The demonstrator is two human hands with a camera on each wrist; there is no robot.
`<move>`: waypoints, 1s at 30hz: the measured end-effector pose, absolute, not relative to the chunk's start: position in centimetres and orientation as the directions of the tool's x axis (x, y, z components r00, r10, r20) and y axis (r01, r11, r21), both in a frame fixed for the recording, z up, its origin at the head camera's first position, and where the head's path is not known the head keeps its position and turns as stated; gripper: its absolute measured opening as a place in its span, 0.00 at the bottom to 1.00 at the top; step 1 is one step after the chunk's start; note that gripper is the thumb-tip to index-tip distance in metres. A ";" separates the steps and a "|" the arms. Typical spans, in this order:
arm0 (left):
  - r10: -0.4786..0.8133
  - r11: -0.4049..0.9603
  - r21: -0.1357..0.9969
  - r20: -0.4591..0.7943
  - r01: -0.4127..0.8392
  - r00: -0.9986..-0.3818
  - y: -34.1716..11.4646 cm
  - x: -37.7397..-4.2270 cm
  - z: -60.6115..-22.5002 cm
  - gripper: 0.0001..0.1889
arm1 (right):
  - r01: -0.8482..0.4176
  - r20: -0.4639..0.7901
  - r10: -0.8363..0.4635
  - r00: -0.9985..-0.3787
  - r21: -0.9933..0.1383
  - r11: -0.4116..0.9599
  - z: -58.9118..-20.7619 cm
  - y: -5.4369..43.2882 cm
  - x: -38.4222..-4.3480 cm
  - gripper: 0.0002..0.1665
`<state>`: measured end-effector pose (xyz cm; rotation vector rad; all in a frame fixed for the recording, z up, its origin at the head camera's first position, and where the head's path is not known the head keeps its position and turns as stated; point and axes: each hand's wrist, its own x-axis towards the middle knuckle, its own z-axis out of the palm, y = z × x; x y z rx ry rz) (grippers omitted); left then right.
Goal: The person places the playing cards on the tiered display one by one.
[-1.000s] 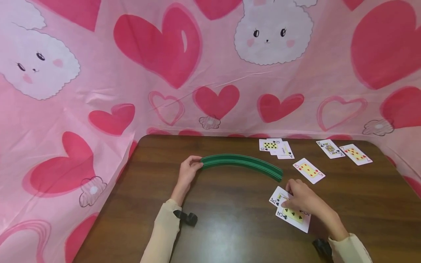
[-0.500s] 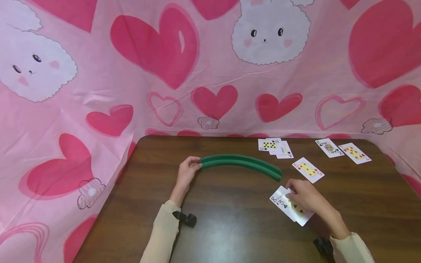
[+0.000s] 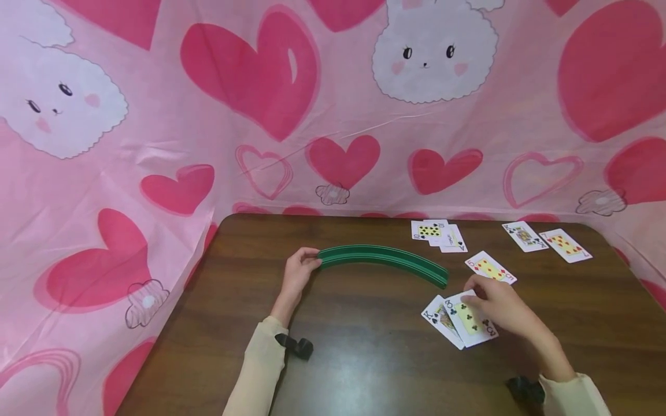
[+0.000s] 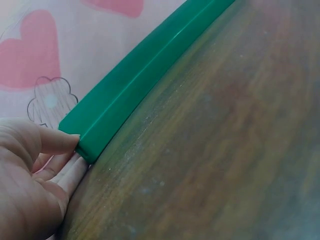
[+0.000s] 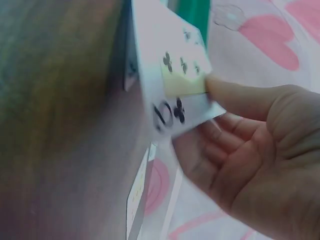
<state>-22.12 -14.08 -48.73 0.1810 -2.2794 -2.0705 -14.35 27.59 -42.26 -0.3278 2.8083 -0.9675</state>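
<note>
One green rack (image 3: 382, 256), centre-frame, seemingly unfilled; left hand (image 3: 299, 268), fingers pinching rack; right hand (image 3: 496, 301), fingers pinching clubs card (image 3: 472, 323); centre-right cards (image 3: 524, 236) unslotted.

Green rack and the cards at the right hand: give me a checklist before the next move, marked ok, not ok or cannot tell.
1. Green rack steadied: ok, the left hand pinches one end.
2. Clubs card gripped: ok, the right hand pinches it.
3. King card gripped too: cannot tell, the clubs card partly covers it.
4. Card standing in the rack: not ok, none seen.
5. Diamonds card fully visible: not ok, the right hand partly hides it.
</note>
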 end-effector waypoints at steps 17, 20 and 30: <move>-0.109 0.109 0.994 -0.010 -0.022 -0.994 -14.3 -22.3 -48.8 0.09 | 0.024 -0.047 -0.029 -0.998 -0.840 0.542 -39.1 28.4 -15.2 0.28; -0.118 0.103 0.995 -0.004 -0.017 -0.993 -14.3 -22.3 -48.8 0.09 | 0.002 0.007 0.014 -1.000 -0.851 0.525 -38.4 27.9 -15.8 0.26; -0.123 0.123 0.992 -0.011 -0.026 -0.992 -14.3 -22.1 -49.0 0.09 | -0.122 0.146 0.044 -0.988 -0.932 0.342 -36.5 26.1 -17.4 0.11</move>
